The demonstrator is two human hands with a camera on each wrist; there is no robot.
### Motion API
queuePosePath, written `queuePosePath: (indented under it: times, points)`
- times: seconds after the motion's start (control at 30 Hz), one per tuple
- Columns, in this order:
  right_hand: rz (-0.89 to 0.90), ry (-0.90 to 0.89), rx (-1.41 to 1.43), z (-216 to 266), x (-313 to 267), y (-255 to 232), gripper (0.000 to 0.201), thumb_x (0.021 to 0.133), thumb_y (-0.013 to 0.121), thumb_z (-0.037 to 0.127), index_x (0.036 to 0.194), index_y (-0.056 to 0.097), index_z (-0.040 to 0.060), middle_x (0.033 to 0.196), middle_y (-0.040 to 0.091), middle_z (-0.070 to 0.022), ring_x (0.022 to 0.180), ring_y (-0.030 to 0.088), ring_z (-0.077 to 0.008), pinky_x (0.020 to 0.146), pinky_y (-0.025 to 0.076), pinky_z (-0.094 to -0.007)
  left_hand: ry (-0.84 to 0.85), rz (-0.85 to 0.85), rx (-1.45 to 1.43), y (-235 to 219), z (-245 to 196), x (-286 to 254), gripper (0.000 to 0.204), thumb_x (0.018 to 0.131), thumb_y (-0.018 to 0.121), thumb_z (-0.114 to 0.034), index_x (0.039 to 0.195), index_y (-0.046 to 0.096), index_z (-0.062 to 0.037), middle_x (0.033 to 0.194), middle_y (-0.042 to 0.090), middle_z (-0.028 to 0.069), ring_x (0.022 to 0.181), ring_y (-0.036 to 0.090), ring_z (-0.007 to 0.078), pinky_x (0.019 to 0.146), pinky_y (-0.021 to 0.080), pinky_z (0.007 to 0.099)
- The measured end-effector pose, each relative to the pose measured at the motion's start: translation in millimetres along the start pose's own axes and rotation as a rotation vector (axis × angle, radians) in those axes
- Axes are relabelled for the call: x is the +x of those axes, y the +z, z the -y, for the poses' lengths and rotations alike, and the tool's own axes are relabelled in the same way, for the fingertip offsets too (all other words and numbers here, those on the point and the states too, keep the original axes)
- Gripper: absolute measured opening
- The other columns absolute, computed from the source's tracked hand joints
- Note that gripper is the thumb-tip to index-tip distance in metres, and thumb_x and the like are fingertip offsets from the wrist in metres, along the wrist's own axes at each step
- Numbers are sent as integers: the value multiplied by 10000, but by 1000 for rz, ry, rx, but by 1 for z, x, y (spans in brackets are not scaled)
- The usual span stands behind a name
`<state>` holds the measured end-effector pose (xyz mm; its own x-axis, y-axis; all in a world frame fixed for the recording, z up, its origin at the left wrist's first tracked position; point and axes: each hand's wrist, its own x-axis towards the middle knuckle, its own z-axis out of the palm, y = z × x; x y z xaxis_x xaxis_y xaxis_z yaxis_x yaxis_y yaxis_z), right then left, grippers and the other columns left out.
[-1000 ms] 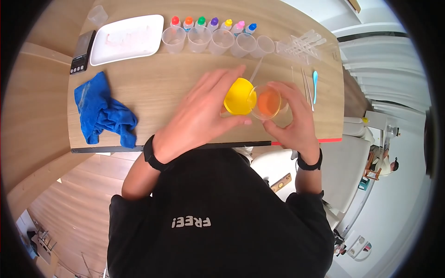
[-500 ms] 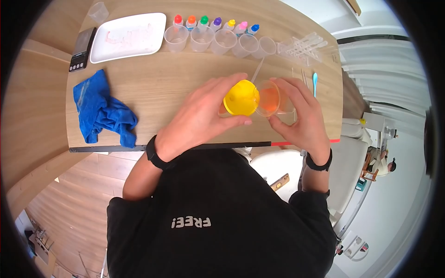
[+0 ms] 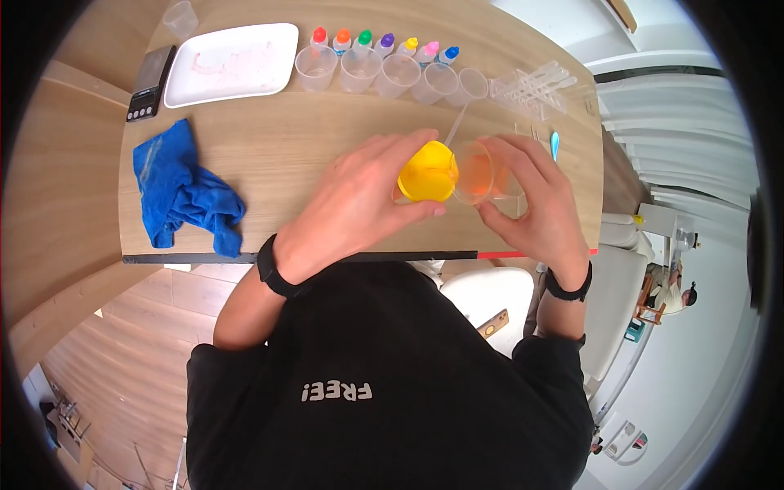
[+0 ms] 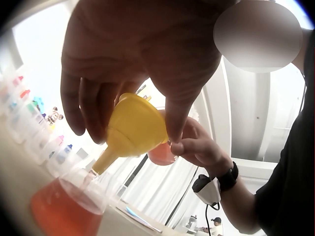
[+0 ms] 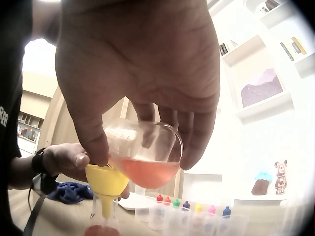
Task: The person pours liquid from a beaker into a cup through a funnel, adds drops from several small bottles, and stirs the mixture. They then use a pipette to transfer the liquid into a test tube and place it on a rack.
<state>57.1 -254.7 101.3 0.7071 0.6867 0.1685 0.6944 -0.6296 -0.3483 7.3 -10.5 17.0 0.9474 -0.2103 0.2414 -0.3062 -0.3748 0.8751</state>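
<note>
- Funnel, grasped by fingers of left hand, spout inside flask.
- Cup, tilted beside it, grasped by fingers of right hand.

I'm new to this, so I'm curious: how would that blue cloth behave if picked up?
The blue cloth would probably be floppy, since it lies in loose folds, and it would likely droop from wherever it's held. It seems unlikely to roll, as it lies crumpled and uneven on the table.
</note>
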Motion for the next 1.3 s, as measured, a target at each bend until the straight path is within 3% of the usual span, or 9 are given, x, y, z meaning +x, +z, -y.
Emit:
queuePosePath:
  times: [1.13, 1.2, 1.3]
  points:
    - [7, -134, -119, 14, 14, -18, 620, 716, 819, 13, 1315, 692, 108, 1209, 671, -89, 1071, 671, -335, 848, 587, -433, -45, 40, 99, -7, -9, 3, 759, 799, 914, -251, 1478, 614, -87, 1299, 720, 208, 1190, 671, 422, 1017, 543, 466]
    - [13, -139, -124, 15, 15, -19, 612, 715, 818, 10, 1306, 695, 113, 1206, 670, -85, 1067, 671, -334, 845, 587, -432, 26, 4, 134, -6, -9, 2, 697, 823, 891, -251, 1424, 605, -42, 1164, 732, 187, 1090, 685, 416, 918, 555, 487]
    - [19, -151, -135, 17, 17, -19, 602, 712, 812, -1, 1291, 700, 121, 1200, 670, -76, 1063, 670, -330, 842, 587, -431, 45, -8, 153, -6, -9, 3, 688, 834, 879, -250, 1428, 601, -40, 1149, 729, 184, 1080, 685, 413, 918, 550, 488]
